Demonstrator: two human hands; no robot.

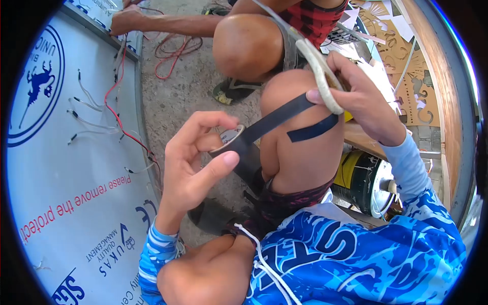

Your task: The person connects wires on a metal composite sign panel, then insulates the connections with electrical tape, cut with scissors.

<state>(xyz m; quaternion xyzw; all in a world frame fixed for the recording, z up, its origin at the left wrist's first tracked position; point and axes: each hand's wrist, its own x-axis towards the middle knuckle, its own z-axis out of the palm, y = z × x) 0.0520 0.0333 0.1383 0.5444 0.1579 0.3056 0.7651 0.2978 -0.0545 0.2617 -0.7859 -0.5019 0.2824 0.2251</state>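
Observation:
My left hand (pixel 190 165) is closed around a roll of black tape (pixel 233 139), its fingers and thumb at the rim. A strip of black tape (pixel 278 118) stretches from the roll up to my right thumb. My right hand (pixel 363 99) pinches a bent white cable (pixel 320 68) together with the strip. A short free end of tape (pixel 312 128) hangs below the cable, over my bare knee. The cable runs up and left towards the other person, and part of it is hidden behind my fingers.
On the left stands a large panel (pixel 96 168) with short wires and a red wire (pixel 114 107) along it. Another person's arm (pixel 178 25) reaches to its frame. A black and yellow can (pixel 358 175) lies at right, near cut cardboard (pixel 406 61).

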